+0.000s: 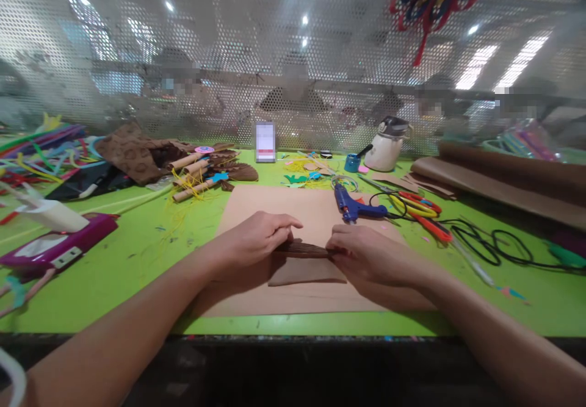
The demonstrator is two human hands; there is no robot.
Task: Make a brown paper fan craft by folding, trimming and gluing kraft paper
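Note:
A strip of brown paper (306, 249), folded into narrow dark pleats, is stretched between my two hands. Its unfolded part (307, 273) hangs toward me over a large tan sheet (270, 202) on the table. My left hand (260, 236) pinches the left end of the pleats, with the index finger reaching out above them. At the right end, the fingers of my right hand (361, 249) are closed on the same paper. Just beyond my right hand lies a blue glue gun (354, 207), resting on the tan sheet.
Orange-handled scissors (428, 224) and a black cable (485, 242) lie on the right. Rolled brown paper (494, 184) is behind them. A white spray bottle (384, 147) and a phone (265, 143) stand at the back. Paper tubes (195, 178) and a purple box (64, 245) are left.

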